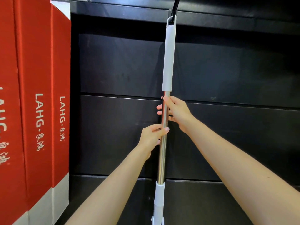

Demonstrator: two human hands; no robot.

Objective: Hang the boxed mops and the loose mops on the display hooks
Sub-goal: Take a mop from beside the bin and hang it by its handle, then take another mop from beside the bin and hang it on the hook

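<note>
Frame centre: both hands grasp loose mop (164, 151) pole, left hand (152, 135) below right hand (176, 111); loop on hook (174, 7).

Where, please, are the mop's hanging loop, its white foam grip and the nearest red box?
hanging loop (171, 19): head view, white loop around the hook.
white foam grip (168, 57): head view, mid-sleeve.
nearest red box (60, 88): head view, its narrow side face.
</note>
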